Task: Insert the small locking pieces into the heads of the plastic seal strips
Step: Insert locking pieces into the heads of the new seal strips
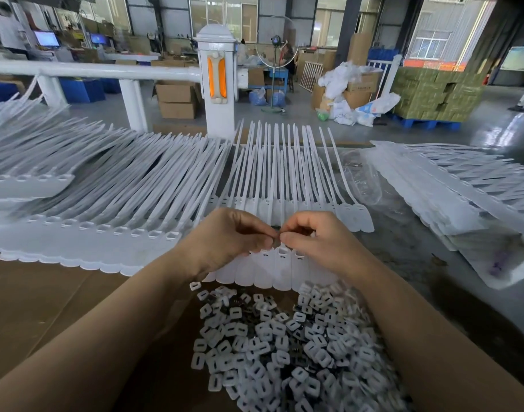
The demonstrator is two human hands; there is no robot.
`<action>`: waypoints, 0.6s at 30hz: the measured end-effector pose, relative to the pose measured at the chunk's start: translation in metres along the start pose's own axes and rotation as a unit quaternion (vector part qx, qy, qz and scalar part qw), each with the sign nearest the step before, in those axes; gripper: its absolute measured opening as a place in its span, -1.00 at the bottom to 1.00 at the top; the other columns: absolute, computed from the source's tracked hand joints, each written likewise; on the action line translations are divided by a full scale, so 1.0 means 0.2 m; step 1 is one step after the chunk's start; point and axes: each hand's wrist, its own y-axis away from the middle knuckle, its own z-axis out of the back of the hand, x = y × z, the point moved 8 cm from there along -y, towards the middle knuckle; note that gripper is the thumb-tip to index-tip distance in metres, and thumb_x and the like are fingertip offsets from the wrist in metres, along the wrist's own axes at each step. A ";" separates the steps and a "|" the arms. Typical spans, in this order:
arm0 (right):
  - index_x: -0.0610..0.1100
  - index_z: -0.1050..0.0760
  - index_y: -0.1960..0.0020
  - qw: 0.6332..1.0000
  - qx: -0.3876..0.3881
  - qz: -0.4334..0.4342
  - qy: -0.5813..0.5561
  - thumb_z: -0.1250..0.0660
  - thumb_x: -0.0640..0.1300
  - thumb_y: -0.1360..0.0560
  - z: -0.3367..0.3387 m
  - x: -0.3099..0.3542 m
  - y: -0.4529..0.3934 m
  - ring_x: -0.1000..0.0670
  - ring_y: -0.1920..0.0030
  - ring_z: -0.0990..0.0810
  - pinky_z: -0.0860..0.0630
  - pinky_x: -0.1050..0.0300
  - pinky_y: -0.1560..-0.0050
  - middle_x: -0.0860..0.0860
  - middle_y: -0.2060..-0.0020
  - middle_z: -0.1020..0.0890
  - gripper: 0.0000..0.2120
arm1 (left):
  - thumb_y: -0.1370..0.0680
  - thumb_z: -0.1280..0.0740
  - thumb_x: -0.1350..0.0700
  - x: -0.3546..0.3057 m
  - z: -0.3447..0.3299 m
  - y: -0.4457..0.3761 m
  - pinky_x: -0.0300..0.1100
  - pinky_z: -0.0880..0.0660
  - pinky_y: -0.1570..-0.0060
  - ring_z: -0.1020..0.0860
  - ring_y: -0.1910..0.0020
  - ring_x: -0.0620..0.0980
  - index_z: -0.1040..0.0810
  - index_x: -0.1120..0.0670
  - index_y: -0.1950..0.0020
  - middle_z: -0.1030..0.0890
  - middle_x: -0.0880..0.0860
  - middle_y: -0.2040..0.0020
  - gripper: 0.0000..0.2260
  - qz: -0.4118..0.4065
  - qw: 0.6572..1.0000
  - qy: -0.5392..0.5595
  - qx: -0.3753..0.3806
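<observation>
My left hand [231, 236] and right hand [317, 236] pinch one tiny locking piece [278, 237] together, fingers curled. I should line it up flat over the strip head [283, 250], then push straight down.

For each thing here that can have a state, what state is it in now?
left hand: fingers curled, pinching at a small piece above the strip heads.
right hand: fingers curled, pinching at the same spot.
seal strip row under the hands: lying flat, head sockets facing up.
locking pieces: loose heap between the forearms.
seal strip sheets at left: lying flat, sockets empty.
seal strip sheets at right: stacked flat.
floor fan: upright; running or not, cannot tell.
</observation>
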 end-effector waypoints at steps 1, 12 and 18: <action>0.03 -0.64 0.17 1.000 0.005 0.000 -0.006 -0.41 -0.13 -0.50 0.00 0.00 0.00 0.20 0.29 -0.55 -0.53 0.16 0.14 0.12 0.31 -0.64 -0.89 | -0.46 -0.47 0.25 0.00 0.01 0.00 -0.37 -0.50 0.21 -0.61 0.23 -0.19 -0.73 0.05 0.08 -0.73 -0.01 0.15 -0.88 -0.003 1.000 0.000 -0.009; 0.06 -0.62 0.18 1.000 0.018 0.005 -0.009 -0.42 -0.12 -0.51 -0.01 0.00 0.00 0.25 0.32 -0.54 -0.46 0.33 0.25 0.18 0.34 -0.64 -0.88 | -0.44 -0.50 0.19 -0.02 0.02 0.01 -0.20 -0.57 0.09 -0.65 0.20 -0.03 -0.58 -0.01 -0.03 -0.71 -0.04 0.22 -0.78 -0.002 0.995 -0.074 -0.063; 0.07 -0.61 0.20 1.000 0.023 0.002 0.013 -0.41 -0.13 -0.50 -0.03 -0.01 -0.01 0.24 0.30 -0.56 -0.47 0.37 0.25 0.17 0.32 -0.64 -0.86 | -0.44 -0.51 0.19 -0.03 0.00 0.01 -0.33 -0.52 0.20 -0.62 0.26 -0.11 -0.57 -0.01 -0.01 -0.70 -0.05 0.24 -0.78 -0.007 0.994 -0.084 -0.064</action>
